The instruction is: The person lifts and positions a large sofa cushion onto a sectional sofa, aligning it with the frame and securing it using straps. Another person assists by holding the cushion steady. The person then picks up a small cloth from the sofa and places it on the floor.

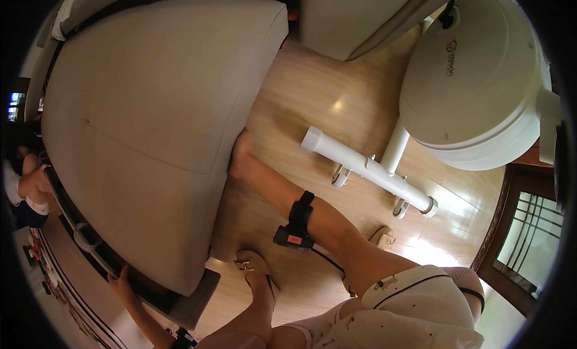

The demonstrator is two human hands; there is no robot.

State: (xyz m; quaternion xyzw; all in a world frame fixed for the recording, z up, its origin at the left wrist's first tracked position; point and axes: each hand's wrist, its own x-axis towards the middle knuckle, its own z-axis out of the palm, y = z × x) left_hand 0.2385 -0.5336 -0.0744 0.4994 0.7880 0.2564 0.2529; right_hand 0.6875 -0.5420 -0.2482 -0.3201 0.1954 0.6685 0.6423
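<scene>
A large beige padded couch section (pixel 144 103) fills the left half of the view, tilted, with a seam across its upholstery. My right hand (pixel 241 155) grips its right edge; the fingers pass under the padding and are hidden. A black device on a strap (pixel 296 226) is fastened round my right forearm. At the lower left, my left hand (pixel 122 283) is closed on the dark metal frame (pixel 99 253) along the couch section's lower side. Its fingertips are partly hidden. Another black device (pixel 182 338) sits near my left wrist.
At the far left a co-worker's hand (pixel 43 179) holds the same frame. A round white machine (pixel 475 84) stands at the right on a white wheeled base (pixel 366 166). Another beige padded piece (pixel 354 18) is at the top. My sandalled foot (pixel 255 265) is close to the couch section.
</scene>
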